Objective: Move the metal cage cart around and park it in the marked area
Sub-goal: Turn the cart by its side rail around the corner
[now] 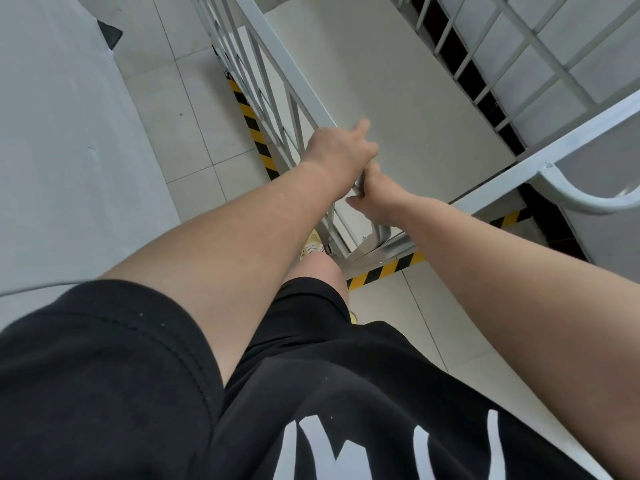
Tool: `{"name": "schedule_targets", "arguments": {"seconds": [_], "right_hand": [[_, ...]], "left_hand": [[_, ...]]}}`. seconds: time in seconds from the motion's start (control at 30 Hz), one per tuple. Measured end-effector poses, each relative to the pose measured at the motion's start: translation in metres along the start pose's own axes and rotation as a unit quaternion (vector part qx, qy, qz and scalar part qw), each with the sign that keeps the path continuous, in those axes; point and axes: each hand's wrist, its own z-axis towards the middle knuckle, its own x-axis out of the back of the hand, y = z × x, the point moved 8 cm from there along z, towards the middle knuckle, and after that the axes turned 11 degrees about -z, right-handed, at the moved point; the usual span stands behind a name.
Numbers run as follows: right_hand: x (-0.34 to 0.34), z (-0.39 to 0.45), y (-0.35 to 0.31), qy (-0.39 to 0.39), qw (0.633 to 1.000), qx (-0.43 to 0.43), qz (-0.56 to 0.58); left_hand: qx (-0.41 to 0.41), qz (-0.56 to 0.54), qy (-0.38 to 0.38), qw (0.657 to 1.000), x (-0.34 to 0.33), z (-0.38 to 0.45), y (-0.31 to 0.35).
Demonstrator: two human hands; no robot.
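Observation:
The metal cage cart [277,64] is grey-white, with barred sides and a flat pale floor panel, seen from above. My left hand [341,148] is wrapped over the top rail at the cart's near corner. Just below it, my right hand [375,195] grips the curved handle bar at that same corner. Yellow-and-black striped floor tape [251,123] runs beneath the cart's left side, and a second striped tape line [384,270] crosses under its near edge. The cart's wheels are hidden.
A pale grey wall or panel [69,150] stands close on the left. Another curved handle [588,197] and barred side [519,57] are at the right. The floor is light tile. My leg and a yellow shoe [311,245] are beside the cart's corner.

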Motion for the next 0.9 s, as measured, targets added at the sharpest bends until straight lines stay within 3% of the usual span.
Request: {"name": "schedule_targets", "arguments": {"seconds": [0.17,0.43,0.9], "right_hand": [[-0.006,-0.003,0.008,-0.058,0.998,0.015,-0.013],[-0.005,-0.008,0.012,-0.016,0.999,-0.013,-0.046],[-0.003,-0.012,0.009,-0.028,0.998,-0.02,-0.049]], "left_hand": [[-0.009,0.016,-0.018,1.0,-0.008,-0.003,0.012],[-0.01,0.041,-0.023,0.999,-0.005,-0.003,0.01],[0.011,0.047,-0.034,0.998,-0.003,-0.003,0.009]]}}
